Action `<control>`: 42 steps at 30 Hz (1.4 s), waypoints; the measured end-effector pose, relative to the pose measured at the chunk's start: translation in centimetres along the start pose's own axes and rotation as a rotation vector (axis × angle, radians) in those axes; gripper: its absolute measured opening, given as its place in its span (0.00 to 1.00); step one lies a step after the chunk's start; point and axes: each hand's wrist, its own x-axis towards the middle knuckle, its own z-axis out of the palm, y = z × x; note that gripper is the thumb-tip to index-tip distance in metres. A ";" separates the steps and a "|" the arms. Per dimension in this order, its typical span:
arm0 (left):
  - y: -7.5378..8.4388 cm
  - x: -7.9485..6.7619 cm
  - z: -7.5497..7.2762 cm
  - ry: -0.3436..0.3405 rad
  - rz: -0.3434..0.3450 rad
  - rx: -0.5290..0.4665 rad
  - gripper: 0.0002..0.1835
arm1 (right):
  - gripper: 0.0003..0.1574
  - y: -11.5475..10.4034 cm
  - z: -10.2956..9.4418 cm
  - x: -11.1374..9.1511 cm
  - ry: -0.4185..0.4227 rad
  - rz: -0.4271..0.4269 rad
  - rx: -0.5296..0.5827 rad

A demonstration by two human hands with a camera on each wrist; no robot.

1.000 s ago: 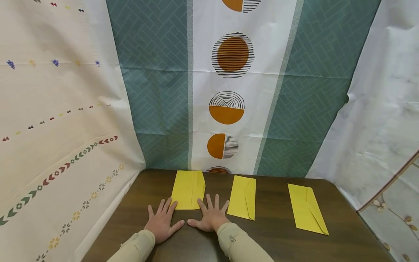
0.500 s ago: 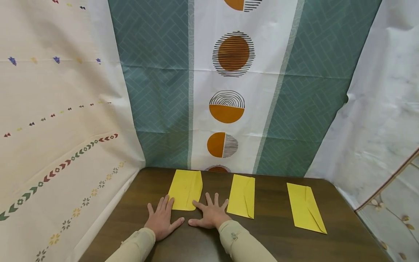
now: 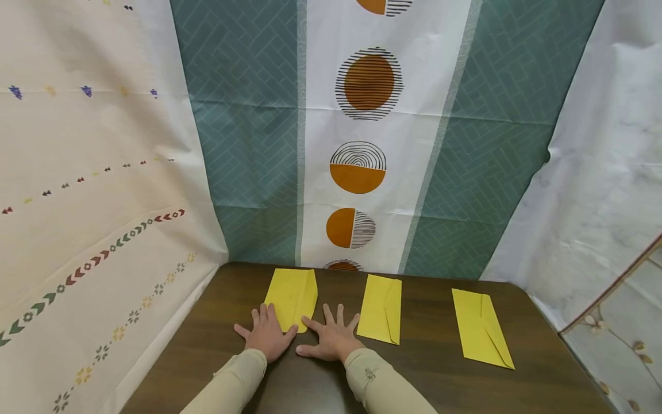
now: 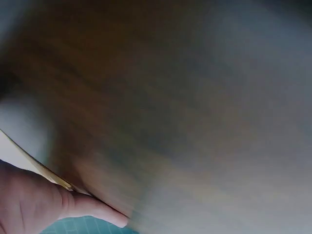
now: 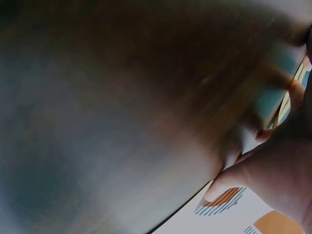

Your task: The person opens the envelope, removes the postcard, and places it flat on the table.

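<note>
Three yellow paper envelopes lie on the dark brown table. My left hand (image 3: 268, 334) rests palm down at the near-left corner of the left envelope (image 3: 289, 293), its fingers overlapping the lower edge. The right hand (image 3: 333, 340) lies flat with fingers spread, its index fingertip at that envelope's near-right corner. Just beyond the right fingertips is the middle envelope (image 3: 380, 309). Farther right lies the third envelope (image 3: 482, 329), slightly turned. In the left wrist view, the left thumb (image 4: 95, 209) lies straight along the tabletop. The right thumb (image 5: 226, 184) appears extended in the right wrist view.
The wood table (image 3: 429, 368) has rounded far corners. A green and white patterned cloth (image 3: 258, 172) hangs behind its back edge. Cream cloth (image 3: 103, 201) drapes along the left side, and marbled white cloth (image 3: 600, 172) along the right.
My left hand has moved right, onto the near edge of the left envelope. That envelope has shifted slightly left. The right hand has barely moved, and the other two envelopes lie as before.
</note>
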 end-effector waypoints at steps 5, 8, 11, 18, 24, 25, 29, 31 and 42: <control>0.3 0.4 0.3 0.011 -0.038 -0.008 0.53 | 0.52 -0.1 0.2 0.1 -0.001 -0.005 0.007; 0.4 0.5 0.4 0.007 -0.055 -0.021 0.50 | 0.51 -0.1 0.4 0.1 -0.009 -0.010 0.022; 0.4 0.6 0.5 -0.003 -0.073 -0.015 0.47 | 0.51 0.0 0.6 0.2 -0.024 -0.010 0.024; 0.6 0.7 0.5 -0.001 -0.084 0.011 0.43 | 0.50 0.0 1.0 0.4 -0.020 -0.013 0.034; 1.2 0.6 0.3 -0.002 -0.089 0.050 0.42 | 0.50 0.0 1.0 0.4 -0.005 -0.021 0.033; 1.2 0.6 0.2 -0.004 -0.088 0.056 0.42 | 0.50 0.1 1.0 0.5 -0.006 -0.019 0.036; 1.4 0.7 0.1 -0.009 -0.076 0.080 0.40 | 0.51 0.1 0.9 0.5 -0.007 -0.013 0.036; 1.4 0.7 0.1 -0.009 -0.071 0.088 0.40 | 0.51 0.0 0.6 0.5 -0.009 -0.011 0.032; 1.7 0.9 0.1 0.001 -0.052 0.085 0.38 | 0.49 -0.1 -0.4 0.5 0.065 -0.017 -0.022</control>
